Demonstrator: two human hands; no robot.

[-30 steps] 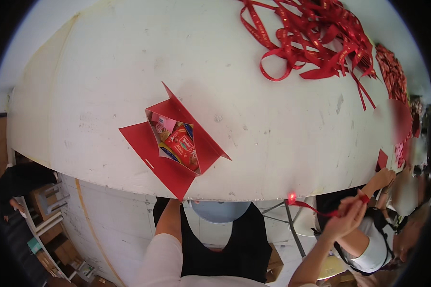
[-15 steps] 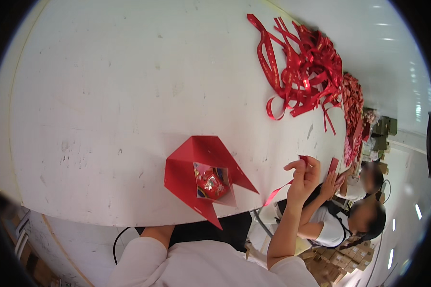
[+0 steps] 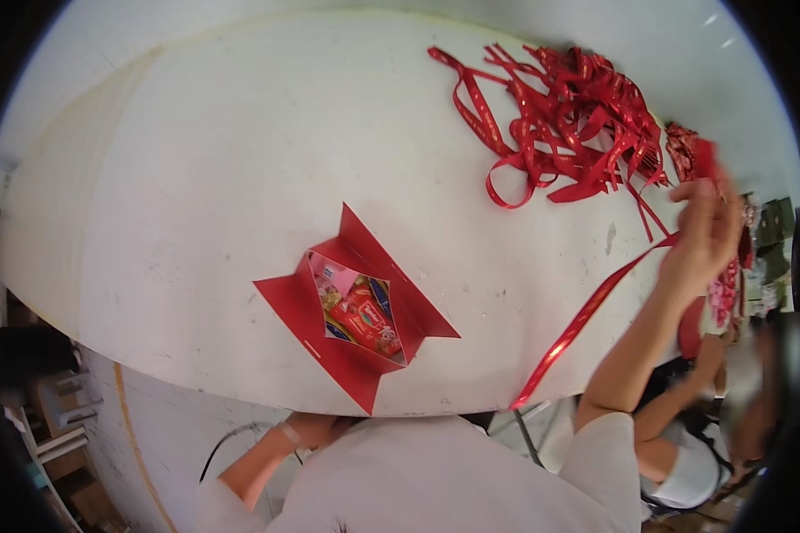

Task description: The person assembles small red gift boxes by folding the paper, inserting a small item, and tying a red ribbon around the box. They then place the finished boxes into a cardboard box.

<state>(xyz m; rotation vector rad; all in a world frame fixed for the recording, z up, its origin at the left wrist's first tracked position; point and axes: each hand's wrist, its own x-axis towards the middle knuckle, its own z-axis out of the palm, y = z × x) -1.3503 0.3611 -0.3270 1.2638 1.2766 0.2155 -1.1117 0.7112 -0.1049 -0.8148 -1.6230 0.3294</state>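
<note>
A red card box stands on the white table in front of me, its pointed flaps spread. Brightly wrapped packets, red, pink and blue, fill its inside. Far to the right of it, my right hand is raised and closed on a red ribbon with gold print. The ribbon trails from the hand down to the table's near edge, and a red end sticks up past the fingers. My left hand is low at the near edge, below the box; its fingers are hidden.
A tangled heap of red ribbons lies at the far right of the table. Beyond it are more red pieces. A co-worker in a white top sits at the right. Shelving stands at the lower left.
My right hand has moved up and right, drawing the ribbon into a longer stretch. The view has shifted, and the box appears turned. My left hand has come partly into view at the table edge.
</note>
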